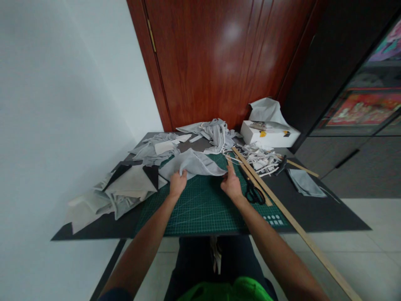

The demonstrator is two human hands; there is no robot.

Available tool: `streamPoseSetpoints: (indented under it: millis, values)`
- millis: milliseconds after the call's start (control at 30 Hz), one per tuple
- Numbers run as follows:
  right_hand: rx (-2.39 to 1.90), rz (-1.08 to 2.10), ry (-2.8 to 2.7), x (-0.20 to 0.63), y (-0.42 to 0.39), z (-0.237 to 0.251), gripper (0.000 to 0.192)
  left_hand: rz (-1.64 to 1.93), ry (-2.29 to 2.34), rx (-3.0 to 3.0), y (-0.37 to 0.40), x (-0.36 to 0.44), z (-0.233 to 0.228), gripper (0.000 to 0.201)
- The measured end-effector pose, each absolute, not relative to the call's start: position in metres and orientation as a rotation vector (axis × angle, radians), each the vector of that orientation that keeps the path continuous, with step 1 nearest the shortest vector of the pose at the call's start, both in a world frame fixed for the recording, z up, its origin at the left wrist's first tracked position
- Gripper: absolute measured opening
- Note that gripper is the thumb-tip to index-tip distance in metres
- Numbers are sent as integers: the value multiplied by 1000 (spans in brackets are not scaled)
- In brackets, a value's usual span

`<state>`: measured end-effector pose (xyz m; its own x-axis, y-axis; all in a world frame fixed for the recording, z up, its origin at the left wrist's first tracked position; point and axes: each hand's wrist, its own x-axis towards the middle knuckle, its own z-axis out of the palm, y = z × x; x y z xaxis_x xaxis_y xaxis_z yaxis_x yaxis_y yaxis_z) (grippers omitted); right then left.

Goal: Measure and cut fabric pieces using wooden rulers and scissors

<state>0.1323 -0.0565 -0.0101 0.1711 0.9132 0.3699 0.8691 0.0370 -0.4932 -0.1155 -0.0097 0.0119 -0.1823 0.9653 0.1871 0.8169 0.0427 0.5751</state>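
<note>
A piece of light grey fabric (196, 162) stretches between my two hands over the green cutting mat (200, 205). My left hand (178, 183) is closed on its near edge, left of centre. At the fabric's right corner, my right hand (231, 183) pinches it. The middle of the cloth is raised in a fold. Just right of my right hand lie black-handled scissors (254, 195), their blades partly hidden beside wooden strips. A long wooden ruler-like strip (282, 207) runs diagonally past them and over the table's front edge.
Grey fabric pieces pile up at the left (125, 194) and back left (153, 150), with a crumpled heap (216, 133) behind. A white box (272, 136) stands back right near thin white strips (260, 158). Folded grey cloth (305, 182) lies right. A wooden door (219, 62) rises behind.
</note>
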Motion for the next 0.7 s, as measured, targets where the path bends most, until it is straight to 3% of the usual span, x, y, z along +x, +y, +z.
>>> streamPoseSetpoints:
  millis: [100, 300, 700]
  values:
    - [-2059, -15, -1709, 152, -61, -16, 46, 799, 2108, 1826, -12, -117, 15, 58]
    - [-2230, -45, -1724, 164, -58, -21, 36, 784, 2208, 1910, -21, -111, 6, 57]
    - [-2326, -92, -1696, 222, -33, 6, 38, 756, 2217, 2025, -31, -106, -6, 46]
